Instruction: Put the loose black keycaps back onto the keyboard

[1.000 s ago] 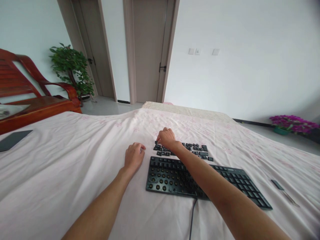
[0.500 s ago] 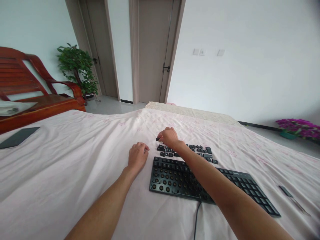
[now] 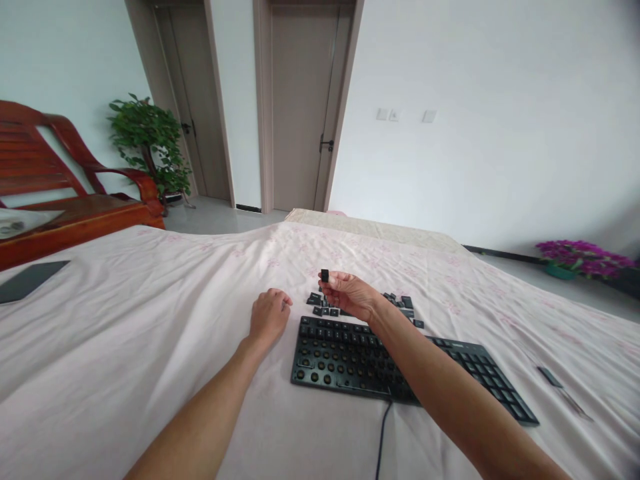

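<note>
My right hand (image 3: 347, 293) is raised over the loose keycaps, pinching one black keycap (image 3: 325, 275) between thumb and fingers. Behind and under that hand, several black keycaps (image 3: 313, 299) lie spread on the cloth, partly hidden. A black keyboard (image 3: 345, 389) sits in front of them, crossed by my right forearm. Much of its left and middle part shows bare round key sockets, while its top rows and right side carry keys. To the left of the keyboard, my left hand (image 3: 270, 313) rests on the cloth with its fingers curled in, and I see nothing held there.
A pink-white cloth (image 3: 200, 320) with folds covers the surface. A dark-handled tool with thin metal prongs (image 3: 550, 377) lies right of the keyboard, whose cable (image 3: 383, 433) runs toward me. A dark flat panel (image 3: 31, 280) lies far left, near a wooden bench (image 3: 75, 207).
My right hand has turned over and lifted the keycap, showing it toward the camera. My left hand stays on the cloth. The whole view has shifted slightly.
</note>
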Available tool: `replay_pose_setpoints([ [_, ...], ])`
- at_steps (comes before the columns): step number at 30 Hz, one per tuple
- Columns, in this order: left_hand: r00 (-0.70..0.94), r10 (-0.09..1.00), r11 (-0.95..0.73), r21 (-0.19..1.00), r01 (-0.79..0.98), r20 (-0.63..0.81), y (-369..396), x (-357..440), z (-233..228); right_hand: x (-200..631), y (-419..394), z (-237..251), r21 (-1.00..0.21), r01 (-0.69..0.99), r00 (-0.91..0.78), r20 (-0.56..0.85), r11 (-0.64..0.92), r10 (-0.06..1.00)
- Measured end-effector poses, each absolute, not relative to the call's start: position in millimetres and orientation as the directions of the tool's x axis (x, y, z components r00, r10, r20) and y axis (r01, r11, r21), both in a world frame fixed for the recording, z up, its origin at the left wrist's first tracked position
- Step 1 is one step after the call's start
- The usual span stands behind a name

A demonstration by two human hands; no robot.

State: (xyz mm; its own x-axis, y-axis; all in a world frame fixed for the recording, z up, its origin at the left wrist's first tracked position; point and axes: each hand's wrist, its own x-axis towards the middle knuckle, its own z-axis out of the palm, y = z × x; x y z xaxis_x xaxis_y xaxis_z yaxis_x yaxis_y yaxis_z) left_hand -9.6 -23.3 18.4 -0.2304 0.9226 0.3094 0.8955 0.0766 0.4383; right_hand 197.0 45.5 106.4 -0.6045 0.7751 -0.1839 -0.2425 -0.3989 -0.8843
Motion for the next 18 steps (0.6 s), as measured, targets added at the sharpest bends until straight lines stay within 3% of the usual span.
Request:
replay_pose_setpoints([
  [5, -0.236, 0.926, 0.092, 0.428, 0.899, 0.296, -24, -9, 17, 203, 28, 113, -0.876, -0.251, -0.612, -0.186, -0.412, 0.768],
  [9, -0.235, 0.929, 0.095, 0.430, 0.898, 0.285, -25, -9, 17, 207, 17, 110, -0.934, -0.179, -0.539, -0.171, -0.310, 0.825],
  [15, -0.213, 0.934, 0.070, 0.440, 0.895, 0.286, -27, -9, 19, 216, -1, 87, -0.997, 0.081, -0.437, -0.049, -0.016, 0.898],
  [18, -0.192, 0.934, 0.044, 0.436, 0.899, 0.300, -27, -8, 19, 219, -12, 76, -0.923, 0.321, -0.460, 0.041, 0.209, 0.887],
])
